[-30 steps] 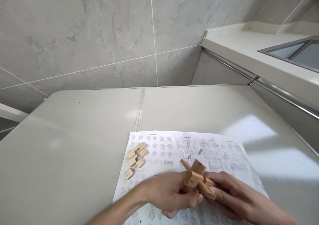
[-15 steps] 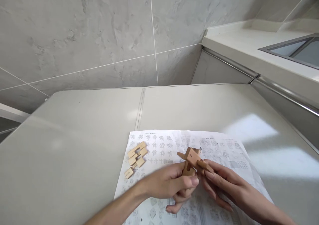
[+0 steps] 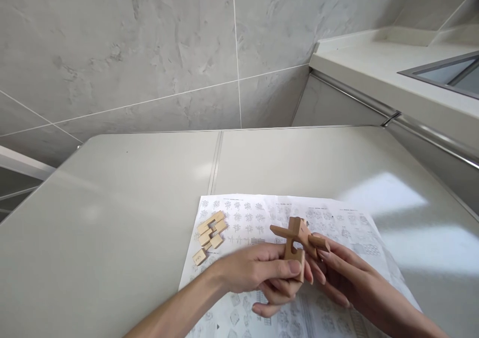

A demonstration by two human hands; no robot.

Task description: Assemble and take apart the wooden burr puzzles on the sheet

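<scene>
Several notched wooden puzzle pieces are fitted crosswise into a partly interlocked wooden puzzle [image 3: 298,232], raised above the printed sheet. My left hand [image 3: 267,273] pinches its lower notched piece between thumb and fingers. On the other side, my right hand [image 3: 348,273] has its thumb and fingers closed on the right end of a crossing piece. One pointed end juts out to the left. Part of the puzzle's underside is hidden by my fingers. Loose wooden puzzle pieces [image 3: 205,237] lie close together on the sheet, left of my hands.
A large paper sheet [image 3: 247,213] printed with small diagrams lies under my hands. It rests on a pale table [image 3: 149,188] with a seam across it. Behind stands a grey tiled wall [image 3: 168,38]; at the right is a white counter [image 3: 359,63].
The puzzle has turned in my hands, so the notch in its lower piece shows more openly. My left thumb now lies across that piece. The loose pieces have stayed in place on the sheet.
</scene>
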